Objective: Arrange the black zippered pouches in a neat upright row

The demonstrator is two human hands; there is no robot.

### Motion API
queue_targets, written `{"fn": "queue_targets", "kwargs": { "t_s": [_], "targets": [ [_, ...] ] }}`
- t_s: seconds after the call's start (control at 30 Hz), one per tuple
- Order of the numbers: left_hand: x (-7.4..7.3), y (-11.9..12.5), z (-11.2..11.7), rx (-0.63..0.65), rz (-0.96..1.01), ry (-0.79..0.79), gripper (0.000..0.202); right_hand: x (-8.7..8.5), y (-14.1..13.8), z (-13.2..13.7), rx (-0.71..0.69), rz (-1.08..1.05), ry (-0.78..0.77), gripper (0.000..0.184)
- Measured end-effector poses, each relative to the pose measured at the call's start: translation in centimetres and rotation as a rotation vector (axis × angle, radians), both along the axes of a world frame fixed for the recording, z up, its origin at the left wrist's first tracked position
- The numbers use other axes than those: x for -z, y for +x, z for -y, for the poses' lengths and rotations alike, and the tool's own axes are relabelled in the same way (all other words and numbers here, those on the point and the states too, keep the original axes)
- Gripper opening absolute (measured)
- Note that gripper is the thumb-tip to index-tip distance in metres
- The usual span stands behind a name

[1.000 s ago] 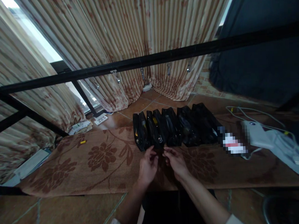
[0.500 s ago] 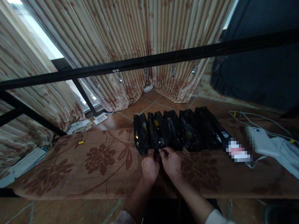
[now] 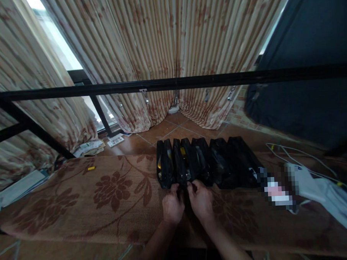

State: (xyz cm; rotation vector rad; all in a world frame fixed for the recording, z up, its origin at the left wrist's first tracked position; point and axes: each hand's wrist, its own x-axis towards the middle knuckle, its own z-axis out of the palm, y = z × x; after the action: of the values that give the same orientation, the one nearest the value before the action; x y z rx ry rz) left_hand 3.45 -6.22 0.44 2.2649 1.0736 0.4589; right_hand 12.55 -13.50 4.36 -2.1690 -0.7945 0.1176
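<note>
Several black pouches stand side by side on the brown floral cloth; the pouch near the left end of the row, directly ahead of the left hand and the right hand, has its near end at the fingertips; the fingers of both hands are curled, tips drawn close together; whether they pinch an edge or only touch it cannot be told, the contact being dark and partly hidden.

Caution: spacing is tight, so an uneven pull could drag or topple a neighbour; a sideways tug could ruck the cloth; dim light on black material could cause a missed grip.

Markings: the white card beside the curtain carries dark print, too small to read; the pixelated item yields no wording; no brand is legible.
</note>
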Motion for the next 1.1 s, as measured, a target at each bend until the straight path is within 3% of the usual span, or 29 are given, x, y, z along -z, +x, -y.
{"fn": "queue_targets", "kwargs": {
  "t_s": [0.17,0.27,0.43,0.6,0.87,1.0,1.1],
  "targets": [
    [0.0,0.1,-0.2,0.009,0.012,0.01,0.029,0.6,-0.2,1.5,-0.003,-0.073,0.078,0.026],
    [0.0,0.1,0.0,0.033,0.017,0.017,0.028,1.3,0.0,3.4,0.074,-0.119,0.134,0.029],
    [0.0,-0.1,0.8,0.192,0.02,0.04,0.028,1.6,1.6,5.3,0.241,-0.143,0.189,0.039],
    [-0.2,0.0,1.2,0.333,0.009,0.122,0.031,1.4,3.8,4.7,0.24,-0.131,0.151,0.035],
    [0.0,0.2,1.0,0.307,-0.022,0.142,0.029,2.2,4.4,5.3,0.206,-0.134,0.099,0.027],
    [0.0,0.3,0.9,0.306,-0.024,0.159,0.027,2.7,4.5,7.5,0.336,-0.141,0.108,0.026],
    [-0.1,0.2,0.9,0.291,-0.039,0.174,0.028,2.8,5.5,8.9,0.448,-0.147,0.119,0.036]
  ]
}}
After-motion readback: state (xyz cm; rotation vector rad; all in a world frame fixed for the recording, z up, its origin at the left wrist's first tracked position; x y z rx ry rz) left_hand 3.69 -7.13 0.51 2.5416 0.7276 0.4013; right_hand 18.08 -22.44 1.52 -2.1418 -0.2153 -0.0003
